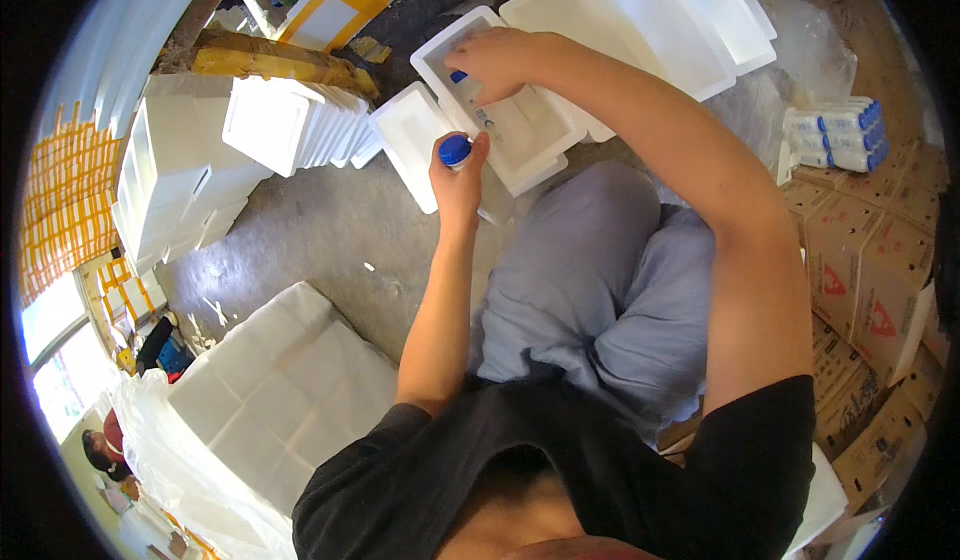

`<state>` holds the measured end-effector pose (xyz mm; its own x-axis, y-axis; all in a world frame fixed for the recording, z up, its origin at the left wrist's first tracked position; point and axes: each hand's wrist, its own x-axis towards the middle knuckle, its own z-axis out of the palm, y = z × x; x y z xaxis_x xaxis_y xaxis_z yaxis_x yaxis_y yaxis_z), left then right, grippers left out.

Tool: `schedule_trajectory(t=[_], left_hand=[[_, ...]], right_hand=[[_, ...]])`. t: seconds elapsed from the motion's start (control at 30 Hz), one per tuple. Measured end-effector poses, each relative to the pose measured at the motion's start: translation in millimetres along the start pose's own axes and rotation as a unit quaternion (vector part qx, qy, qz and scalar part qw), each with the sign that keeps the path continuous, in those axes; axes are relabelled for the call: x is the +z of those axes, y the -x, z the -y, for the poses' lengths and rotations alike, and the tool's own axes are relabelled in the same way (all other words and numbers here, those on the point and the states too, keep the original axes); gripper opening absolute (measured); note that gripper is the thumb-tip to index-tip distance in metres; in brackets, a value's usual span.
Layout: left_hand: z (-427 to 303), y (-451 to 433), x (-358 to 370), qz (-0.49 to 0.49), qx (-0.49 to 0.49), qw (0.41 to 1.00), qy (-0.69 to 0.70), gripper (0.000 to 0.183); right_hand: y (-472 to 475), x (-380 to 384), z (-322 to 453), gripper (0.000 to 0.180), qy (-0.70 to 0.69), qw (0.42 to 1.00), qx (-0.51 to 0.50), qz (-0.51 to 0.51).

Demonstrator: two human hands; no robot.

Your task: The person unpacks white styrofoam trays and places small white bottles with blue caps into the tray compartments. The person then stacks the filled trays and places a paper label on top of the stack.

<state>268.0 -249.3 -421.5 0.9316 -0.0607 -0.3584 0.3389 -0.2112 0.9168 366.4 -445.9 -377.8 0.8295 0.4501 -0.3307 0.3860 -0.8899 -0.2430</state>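
Observation:
My left hand point(459, 185) is closed around a bottle with a blue cap point(455, 152), held upright beside a white foam box point(536, 156). My right hand point(495, 64) reaches into that box from above, its fingers bent over a second blue-capped bottle point(459, 76). This bottle is largely covered by the hand, so a firm hold cannot be told. Blue print shows on a pale surface in the box, below the right fingers. A foam lid point(412, 136) lies against the box's left side.
More open foam boxes point(652, 16) continue to the upper right. Foam lids point(270, 117) and stacked boxes point(176, 170) stand left. A plastic-covered foam stack point(277, 387) is lower left. Wrapped blue-capped bottles point(836, 136) rest on cartons point(847, 245) at right. A person point(105, 447) appears far left.

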Motion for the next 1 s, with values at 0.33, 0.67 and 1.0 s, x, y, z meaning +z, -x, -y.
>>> schedule_trajectory(t=[0.33, 0.67, 1.0], left_hand=[[1, 1, 7, -0.048, 0.075, 0.995, -0.051, 0.033], [15, -4, 21, -0.051, 0.118, 0.991, -0.041, 0.034], [8, -1, 7, -0.069, 0.11, 0.989, -0.073, 0.037]], right_hand=[[-40, 5, 19, 0.03, -0.007, 0.992, 0.109, 0.065], [-56, 49, -6, 0.037, -0.188, 0.952, 0.242, 0.013], [-48, 2, 41, 0.044, -0.12, 0.96, 0.254, 0.019]])
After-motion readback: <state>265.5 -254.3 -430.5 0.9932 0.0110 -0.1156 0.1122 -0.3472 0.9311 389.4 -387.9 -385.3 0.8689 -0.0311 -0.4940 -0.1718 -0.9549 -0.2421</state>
